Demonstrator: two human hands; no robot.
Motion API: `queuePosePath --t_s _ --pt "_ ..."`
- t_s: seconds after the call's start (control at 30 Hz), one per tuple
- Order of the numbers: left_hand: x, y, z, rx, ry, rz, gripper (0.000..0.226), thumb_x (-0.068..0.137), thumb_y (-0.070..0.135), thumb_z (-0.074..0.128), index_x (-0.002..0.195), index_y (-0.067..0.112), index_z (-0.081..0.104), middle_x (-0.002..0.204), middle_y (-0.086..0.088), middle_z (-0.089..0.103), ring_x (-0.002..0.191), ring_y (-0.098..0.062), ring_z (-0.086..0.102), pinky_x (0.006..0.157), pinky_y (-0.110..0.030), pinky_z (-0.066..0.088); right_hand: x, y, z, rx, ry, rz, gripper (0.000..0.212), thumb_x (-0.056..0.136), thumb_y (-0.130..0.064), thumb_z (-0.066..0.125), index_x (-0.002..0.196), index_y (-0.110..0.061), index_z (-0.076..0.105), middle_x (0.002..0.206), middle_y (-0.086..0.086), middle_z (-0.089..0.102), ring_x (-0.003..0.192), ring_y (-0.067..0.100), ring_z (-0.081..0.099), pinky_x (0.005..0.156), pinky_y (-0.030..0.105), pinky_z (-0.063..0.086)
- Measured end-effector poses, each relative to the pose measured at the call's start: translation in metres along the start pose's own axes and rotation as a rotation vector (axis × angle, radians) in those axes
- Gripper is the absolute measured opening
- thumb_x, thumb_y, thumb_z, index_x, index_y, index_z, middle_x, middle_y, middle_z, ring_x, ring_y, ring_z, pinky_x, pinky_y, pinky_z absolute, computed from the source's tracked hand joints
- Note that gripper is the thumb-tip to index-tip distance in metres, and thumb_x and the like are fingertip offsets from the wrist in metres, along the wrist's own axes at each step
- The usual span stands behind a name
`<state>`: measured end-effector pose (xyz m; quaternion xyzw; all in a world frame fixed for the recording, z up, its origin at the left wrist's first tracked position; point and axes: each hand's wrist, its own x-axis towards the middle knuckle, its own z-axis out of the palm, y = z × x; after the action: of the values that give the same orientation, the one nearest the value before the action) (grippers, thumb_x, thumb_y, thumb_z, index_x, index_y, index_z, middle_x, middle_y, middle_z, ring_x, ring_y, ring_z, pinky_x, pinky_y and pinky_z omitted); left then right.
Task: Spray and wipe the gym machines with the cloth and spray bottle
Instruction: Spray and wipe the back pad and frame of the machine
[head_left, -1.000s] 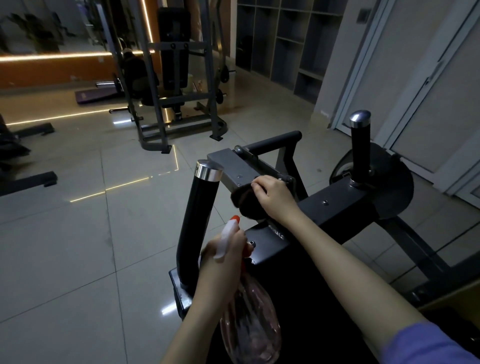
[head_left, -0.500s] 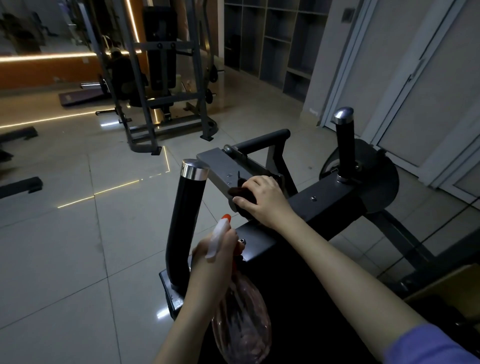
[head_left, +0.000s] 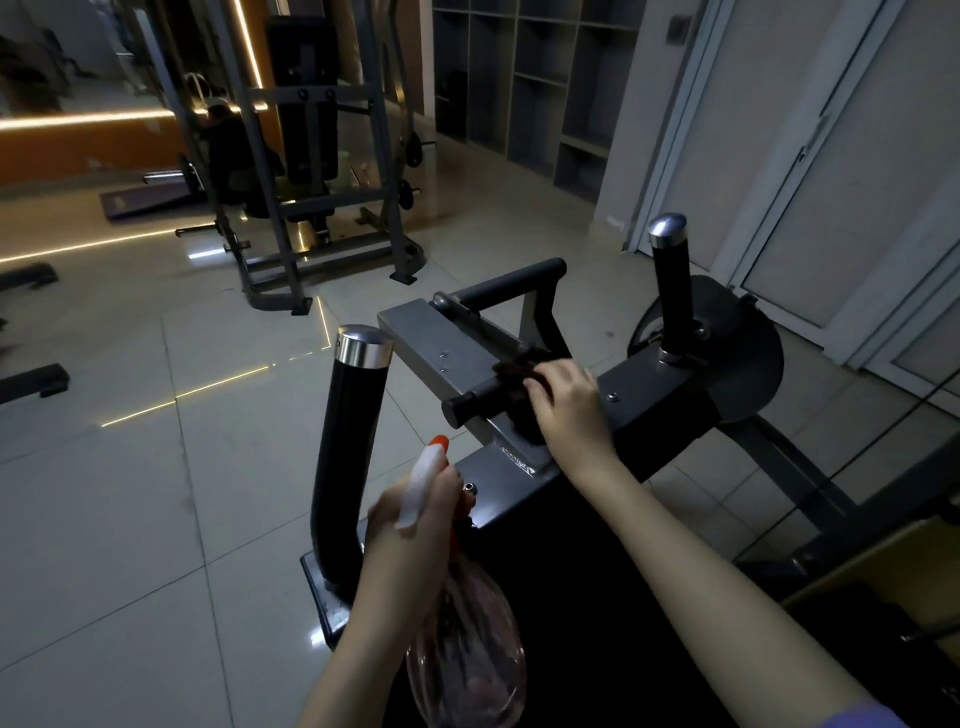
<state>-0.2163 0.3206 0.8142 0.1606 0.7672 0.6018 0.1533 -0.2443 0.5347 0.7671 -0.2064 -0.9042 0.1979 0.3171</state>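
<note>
Now the right hand (head_left: 569, 402) is pressing a dark cloth (head_left: 519, 387), bunched under its curled fingers, against the gym machine (head_left: 452, 348). Nearer, the left hand (head_left: 421, 512) is gripping the spray bottle (head_left: 465, 670) by its neck.

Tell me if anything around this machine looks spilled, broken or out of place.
Nothing stands out. The right hand holds the dark cloth against the grey metal machine arm, the left hand grips the clear pink-tinted spray bottle, and the pale floor tiles show no puddle.

Person, two arms. Right arm (head_left: 727, 587): bare forearm, soft lavender-purple fabric sleeve (head_left: 854, 719) at the lower frame edge. Left arm (head_left: 358, 634): bare throughout visible length. Left grip (head_left: 415, 512), right grip (head_left: 569, 402): bare.
</note>
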Motion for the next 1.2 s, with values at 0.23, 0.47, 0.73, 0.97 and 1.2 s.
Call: queuePosePath --t_s 0.23,0.47,0.73,0.97,1.2 --pt "0.004 0.006 0.007 0.184 -0.06 0.179 0.037 0.085 0.046 0.041 0.074 0.011 0.043 0.072 -0.022 0.054 0.072 -0.035 0.057 0.067 -0.052 0.047 0.001 0.029 -0.029 -0.16 -0.061 0.241 0.022 0.091 -0.017 0.056 0.106 -0.004 0.064 0.112 0.016 0.061 0.106 0.035 0.05 0.088 0.038 0.039" --pt "0.024 0.035 0.02 0.116 -0.163 0.172 0.03 0.086 0.046 0.049 0.084 0.017 0.054 0.08 -0.018 0.062 0.072 -0.032 0.059 0.065 -0.047 0.045 -0.004 0.029 -0.03 -0.118 -0.062 0.258 0.023 0.09 -0.017 0.057 0.106 -0.003 0.064 0.11 0.016 0.06 0.107 0.033 0.049 0.088 0.037 0.04" --pt "0.072 0.087 0.048 0.033 -0.428 0.264 0.047 0.086 0.045 0.051 0.082 -0.001 0.058 0.08 -0.021 0.065 0.062 -0.015 0.053 0.06 -0.028 0.041 -0.001 0.041 -0.037 -0.014 0.112 0.306 0.021 0.09 -0.014 0.06 0.106 -0.004 0.067 0.106 0.016 0.064 0.1 0.035 0.055 0.086 0.037 0.042" --pt "0.108 0.104 0.077 0.108 -0.473 0.294 0.054 0.088 0.049 0.055 0.09 -0.005 0.056 0.078 -0.021 0.062 0.06 -0.016 0.051 0.061 -0.03 0.04 -0.007 0.05 -0.041 -0.093 0.04 0.329 0.064 0.075 -0.064 0.042 0.109 -0.015 0.064 0.117 0.006 0.058 0.114 0.026 0.046 0.097 0.037 0.036" --pt "0.122 0.101 0.092 0.008 -0.433 0.342 0.052 0.09 0.05 0.053 0.077 0.0 0.056 0.071 -0.018 0.057 0.064 -0.02 0.054 0.062 -0.032 0.041 -0.009 0.059 -0.04 -0.013 0.065 0.343 0.042 0.083 -0.036 0.064 0.116 -0.01 0.061 0.122 0.005 0.056 0.119 0.023 0.043 0.1 0.036 0.037"
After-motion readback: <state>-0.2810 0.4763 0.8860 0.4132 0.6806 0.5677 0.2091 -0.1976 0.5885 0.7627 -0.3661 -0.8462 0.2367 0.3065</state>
